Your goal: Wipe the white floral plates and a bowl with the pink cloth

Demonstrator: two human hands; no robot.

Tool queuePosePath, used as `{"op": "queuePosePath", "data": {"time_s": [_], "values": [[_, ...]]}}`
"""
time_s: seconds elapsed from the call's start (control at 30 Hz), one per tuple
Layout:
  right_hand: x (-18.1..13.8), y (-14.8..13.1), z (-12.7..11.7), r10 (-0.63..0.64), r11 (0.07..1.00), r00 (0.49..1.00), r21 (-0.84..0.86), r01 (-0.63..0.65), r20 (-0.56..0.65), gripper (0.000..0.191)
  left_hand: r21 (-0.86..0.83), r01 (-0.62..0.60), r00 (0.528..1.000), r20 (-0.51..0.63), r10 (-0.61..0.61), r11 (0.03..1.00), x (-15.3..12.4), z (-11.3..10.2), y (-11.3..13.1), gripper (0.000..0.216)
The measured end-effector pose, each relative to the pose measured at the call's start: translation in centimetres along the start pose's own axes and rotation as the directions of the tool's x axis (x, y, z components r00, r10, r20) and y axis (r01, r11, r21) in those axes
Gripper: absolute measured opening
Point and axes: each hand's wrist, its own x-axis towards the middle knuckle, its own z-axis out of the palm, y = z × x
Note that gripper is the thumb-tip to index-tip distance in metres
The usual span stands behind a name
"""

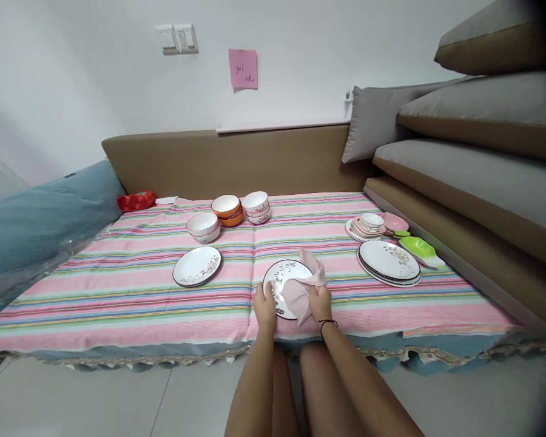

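A white plate (283, 276) with a dark floral pattern lies near the front edge of the striped cloth. My left hand (264, 305) grips its left rim, fingers curled over the edge. My right hand (320, 301) is closed on a pale pink cloth (300, 290), which lies bunched over the plate's right half. A black band sits on my right wrist.
A similar plate (197, 266) lies to the left. Stacked bowls (203, 226), orange bowls (226, 209) and white bowls (256, 206) stand further back. To the right are stacked plates (389, 261), small saucers (368, 226), a pink dish (395, 222) and a green dish (417, 247). Sofa cushions (473, 182) rise on the right.
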Motion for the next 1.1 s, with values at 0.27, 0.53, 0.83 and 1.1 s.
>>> {"op": "queuePosePath", "data": {"time_s": [0.27, 0.53, 0.83, 1.1], "values": [[-0.2, -0.5, -0.1, -0.014, 1.000, 1.000, -0.010, 0.014, 0.022, 0.034, 0.003, 0.009, 1.000, -0.019, -0.009, 1.000, -0.1, 0.3, -0.2, 0.028], [-0.4, -0.3, 0.3, -0.009, 0.997, 1.000, -0.080, 0.008, -0.007, 0.029, 0.025, 0.026, 0.999, -0.022, -0.025, 0.999, -0.3, 0.2, -0.2, 0.010], [-0.9, -1.4, -0.3, 0.024, 0.997, 0.990, 0.074, -0.035, 0.141, 0.051, 0.012, 0.032, 0.999, -0.012, -0.031, 0.999, -0.3, -0.1, 0.2, 0.016], [-0.8, -0.6, 0.1, 0.014, 0.998, 1.000, -0.058, -0.013, 0.017, 0.041, 0.016, 0.033, 0.999, -0.011, -0.033, 0.999, -0.3, 0.0, 0.1, 0.017]]}}
